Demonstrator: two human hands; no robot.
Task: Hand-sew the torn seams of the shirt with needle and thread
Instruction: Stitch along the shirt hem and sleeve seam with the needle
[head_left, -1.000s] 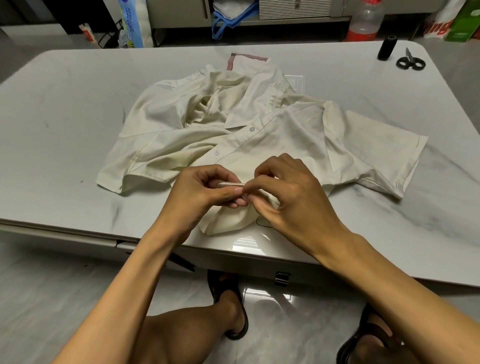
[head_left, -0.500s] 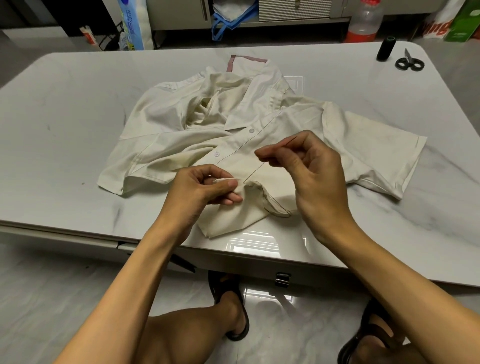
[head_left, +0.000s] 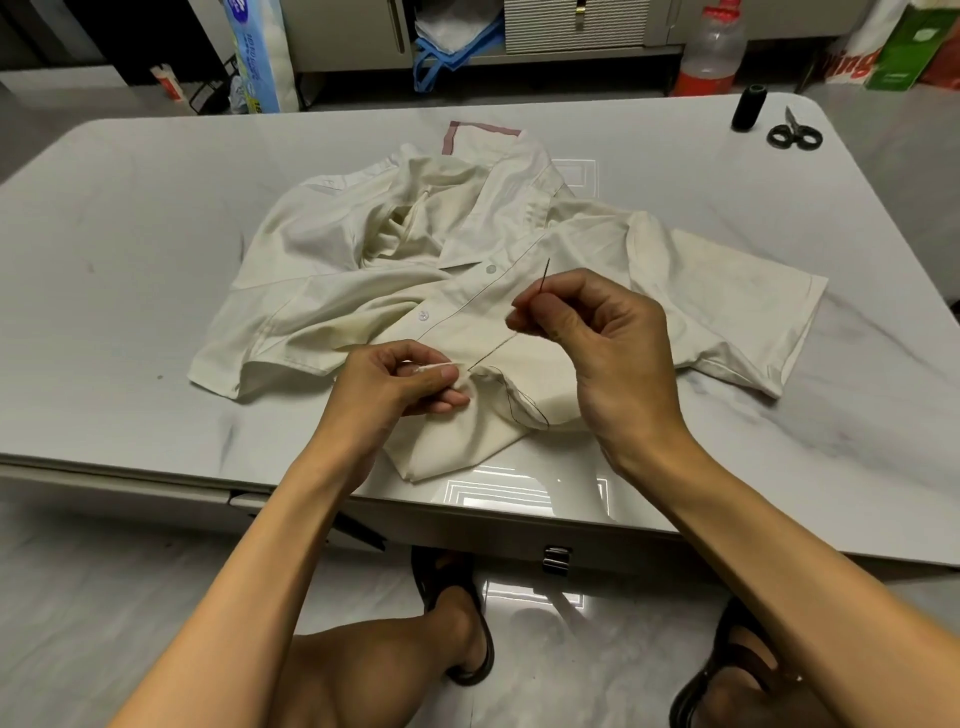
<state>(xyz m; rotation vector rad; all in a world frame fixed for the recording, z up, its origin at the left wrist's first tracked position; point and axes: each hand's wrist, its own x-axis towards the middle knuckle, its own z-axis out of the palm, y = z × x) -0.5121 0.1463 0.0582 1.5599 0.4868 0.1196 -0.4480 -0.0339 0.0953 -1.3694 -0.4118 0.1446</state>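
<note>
The cream shirt (head_left: 467, 291) lies crumpled at the centre of the frame, and the left hand (head_left: 400, 384) pinches its folded seam edge tight just below. The right hand (head_left: 597, 338) grips the needle (head_left: 544, 274) between thumb and forefinger, with the dark thread (head_left: 493, 353) running down to the seam. I think the slack loop near the hem could tangle or knot if it is pulled too quickly.
</note>
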